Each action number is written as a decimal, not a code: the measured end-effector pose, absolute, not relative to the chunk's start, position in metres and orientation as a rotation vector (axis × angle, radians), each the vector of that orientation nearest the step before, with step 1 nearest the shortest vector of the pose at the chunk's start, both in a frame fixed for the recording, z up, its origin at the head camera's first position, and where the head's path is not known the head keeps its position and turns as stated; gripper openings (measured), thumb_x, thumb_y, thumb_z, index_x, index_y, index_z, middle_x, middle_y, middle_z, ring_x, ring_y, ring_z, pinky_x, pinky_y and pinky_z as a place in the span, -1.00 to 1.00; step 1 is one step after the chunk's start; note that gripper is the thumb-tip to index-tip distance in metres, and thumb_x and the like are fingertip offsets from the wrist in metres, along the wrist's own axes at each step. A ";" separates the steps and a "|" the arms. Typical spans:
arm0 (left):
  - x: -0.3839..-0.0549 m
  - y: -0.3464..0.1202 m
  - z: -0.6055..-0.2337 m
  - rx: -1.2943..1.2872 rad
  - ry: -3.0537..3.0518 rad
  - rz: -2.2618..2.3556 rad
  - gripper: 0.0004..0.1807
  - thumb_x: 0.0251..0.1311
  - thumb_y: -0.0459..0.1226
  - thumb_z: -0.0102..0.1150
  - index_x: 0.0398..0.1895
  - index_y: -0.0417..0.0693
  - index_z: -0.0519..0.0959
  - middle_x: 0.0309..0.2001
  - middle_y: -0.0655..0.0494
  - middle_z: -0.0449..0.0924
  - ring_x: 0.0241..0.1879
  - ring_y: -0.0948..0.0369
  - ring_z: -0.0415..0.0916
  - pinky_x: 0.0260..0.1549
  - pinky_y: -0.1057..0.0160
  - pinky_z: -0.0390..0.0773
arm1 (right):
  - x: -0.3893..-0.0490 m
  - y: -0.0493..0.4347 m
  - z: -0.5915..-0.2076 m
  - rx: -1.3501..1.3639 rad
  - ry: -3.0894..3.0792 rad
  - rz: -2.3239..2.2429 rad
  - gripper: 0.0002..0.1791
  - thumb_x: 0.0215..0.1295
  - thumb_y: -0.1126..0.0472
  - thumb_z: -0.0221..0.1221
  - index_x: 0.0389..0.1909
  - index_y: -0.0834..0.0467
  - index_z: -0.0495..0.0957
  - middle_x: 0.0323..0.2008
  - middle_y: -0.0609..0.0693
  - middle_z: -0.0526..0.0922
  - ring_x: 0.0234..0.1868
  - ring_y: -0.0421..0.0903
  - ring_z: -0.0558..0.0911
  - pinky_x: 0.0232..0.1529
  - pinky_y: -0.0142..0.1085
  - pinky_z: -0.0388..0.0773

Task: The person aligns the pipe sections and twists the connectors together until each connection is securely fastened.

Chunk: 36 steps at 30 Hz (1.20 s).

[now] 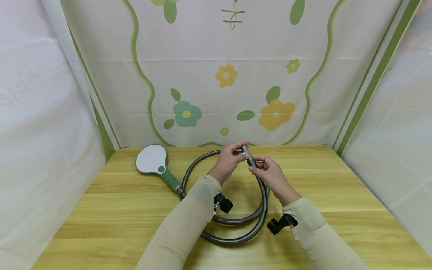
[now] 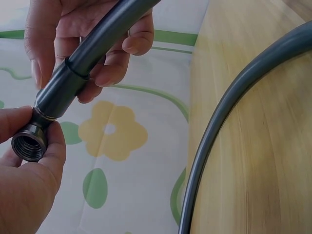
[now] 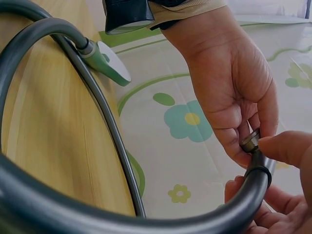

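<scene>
A dark grey shower hose [image 1: 233, 240] lies in loops on the wooden table, one end raised between both hands. My left hand [image 1: 227, 164] pinches the metal threaded nut [image 2: 29, 143] at that end between thumb and fingers. Just behind the nut, my right hand [image 1: 272, 177] grips the hose's end sleeve [image 2: 61, 92] with its thumb and fingertips. The nut's open threaded mouth shows in the left wrist view. At the hose's other end is a shower head [image 1: 151, 159], with a white face and a green handle [image 1: 170, 179]; it lies face up to the left.
The wooden table [image 1: 111, 210] ends at a hanging cloth [image 1: 202, 45] with printed flowers. White cloth panels [image 1: 40, 123] stand at both sides. A black wrist mount [image 1: 224, 204] sits on the left sleeve, another [image 1: 281, 224] on the right.
</scene>
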<state>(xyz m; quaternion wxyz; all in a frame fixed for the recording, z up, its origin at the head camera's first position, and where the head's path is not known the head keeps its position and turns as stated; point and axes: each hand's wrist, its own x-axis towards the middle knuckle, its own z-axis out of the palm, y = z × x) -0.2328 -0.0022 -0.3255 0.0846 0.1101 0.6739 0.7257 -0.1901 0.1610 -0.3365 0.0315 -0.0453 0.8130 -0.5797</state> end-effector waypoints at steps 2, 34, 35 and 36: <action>-0.233 -0.002 -0.325 0.330 2.010 2.164 -0.51 0.25 -0.42 0.19 0.25 0.06 0.51 0.07 0.01 0.50 -0.04 0.17 0.47 0.08 0.13 0.50 | -0.190 0.161 -0.337 -0.144 2.521 -1.771 -0.47 0.33 0.17 0.20 0.24 0.28 0.34 0.01 0.21 0.57 -0.10 -0.05 0.56 -0.10 -0.27 0.51; -0.232 -0.001 -0.325 0.322 2.002 2.162 -0.52 0.25 -0.41 0.19 0.24 0.08 0.52 0.07 0.08 0.51 0.00 0.17 0.48 0.14 0.06 0.46 | -0.189 0.160 -0.336 -0.167 2.503 -1.792 -0.58 0.40 0.17 0.12 0.15 0.34 0.41 -0.03 0.20 0.57 -0.06 0.03 0.58 0.01 -0.18 0.55; -0.232 -0.001 -0.325 0.323 2.004 2.161 -0.52 0.25 -0.41 0.19 0.23 0.07 0.52 0.07 0.07 0.51 0.00 0.17 0.48 0.14 0.06 0.46 | -0.189 0.160 -0.336 -0.171 2.498 -1.795 -0.58 0.41 0.16 0.12 0.15 0.34 0.41 -0.02 0.22 0.57 -0.05 0.04 0.58 0.01 -0.17 0.55; -0.231 -0.001 -0.325 0.323 2.008 2.159 -0.52 0.25 -0.41 0.19 0.23 0.07 0.52 0.07 0.08 0.51 0.00 0.17 0.48 0.14 0.06 0.46 | -0.189 0.160 -0.336 -0.174 2.496 -1.793 -0.58 0.41 0.16 0.11 0.16 0.34 0.42 -0.02 0.22 0.56 -0.06 0.04 0.58 0.01 -0.18 0.55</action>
